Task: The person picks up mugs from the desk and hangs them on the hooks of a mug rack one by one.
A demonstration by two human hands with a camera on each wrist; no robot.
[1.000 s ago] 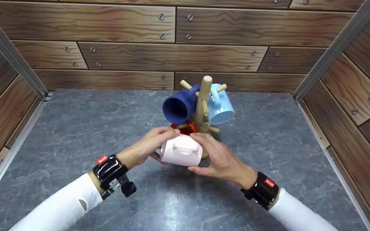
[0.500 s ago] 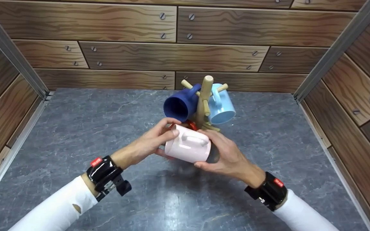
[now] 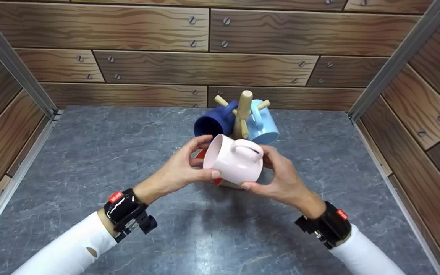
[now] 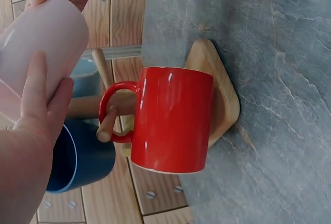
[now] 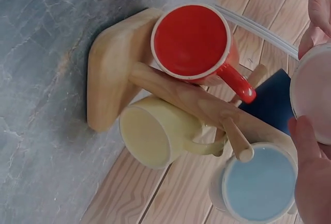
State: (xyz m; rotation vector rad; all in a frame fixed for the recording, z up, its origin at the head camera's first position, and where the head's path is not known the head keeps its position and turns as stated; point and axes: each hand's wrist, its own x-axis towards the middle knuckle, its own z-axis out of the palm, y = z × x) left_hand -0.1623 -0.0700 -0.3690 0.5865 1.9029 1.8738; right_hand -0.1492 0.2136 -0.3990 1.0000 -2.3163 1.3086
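Both hands hold a pale pink mug [image 3: 239,164] in front of the wooden mug tree [image 3: 246,100]. It lies tilted on its side in the air, its mouth toward the left and its handle on top. My left hand [image 3: 176,168] grips the rim end, thumb below and fingers behind. My right hand [image 3: 287,177] holds the base end between thumb and fingers. Below the pink mug, a red mug [image 4: 173,120] hangs by its handle on a lower peg. A bare upper peg [image 3: 244,130] points forward, just behind the pink mug.
A dark blue mug [image 3: 213,121] and a light blue mug [image 3: 266,128] hang on upper pegs. Lower down hangs a pale yellow mug [image 5: 147,133]. The tree's wooden base [image 4: 220,94] stands on a grey marbled tabletop [image 3: 128,141], with wood-patterned walls [image 3: 147,67] around.
The pink mug has risen and shifted right, turning so its mouth and handle show more. My right hand has moved right with it; the left thumb has slid to the mug's lower side.
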